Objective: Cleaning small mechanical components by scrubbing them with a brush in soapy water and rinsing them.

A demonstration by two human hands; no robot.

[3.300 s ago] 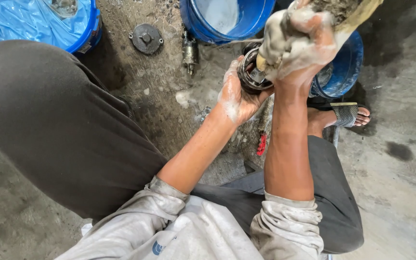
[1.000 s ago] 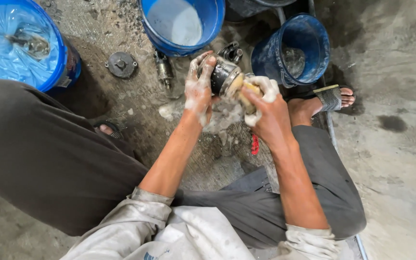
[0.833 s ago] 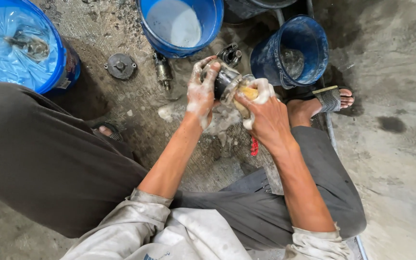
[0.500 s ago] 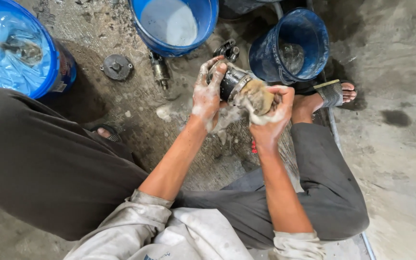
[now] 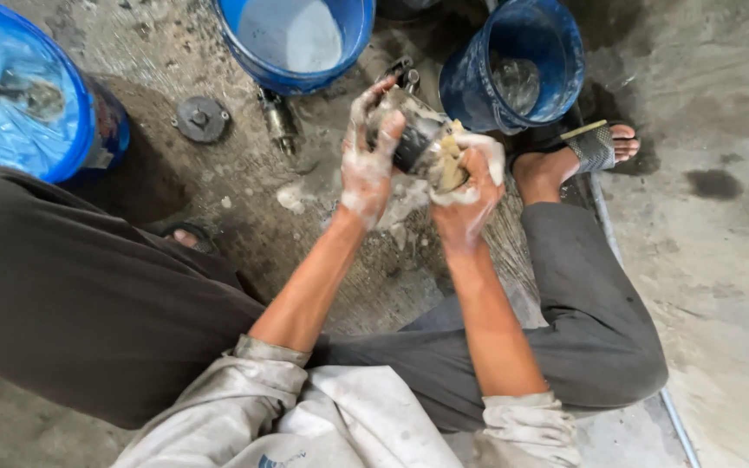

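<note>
Since half a second ago the right hand (image 5: 470,186) has turned a little, so its soapy knuckles now face up over the end of the metal part (image 5: 418,139), and the sponge (image 5: 451,160) under it shows less. Three seconds back both hands were raised high towards the camera; now they are lower, above the wet floor (image 5: 721,260) between the knees.

The left hand (image 5: 367,165) wraps the part from the left, its fingers (image 5: 366,104) curled over the top and pressed to the dark metal, white with lather. The right hand's fingers are closed around the yellowish sponge, which sits against the part's right end. The part is held in the air, off the floor, just in front of two pails.

The blue pail (image 5: 296,43) at the top holds pale, milky water. The dark pail (image 5: 522,65) to its right holds a little murky water and something glinting that I cannot make out. The tub (image 5: 19,95) at the left edge is lined with blue plastic; a small object lies inside. A round metal disc (image 5: 201,119) and a short metal piece (image 5: 277,121) lie on the floor between tub and pail.
</note>
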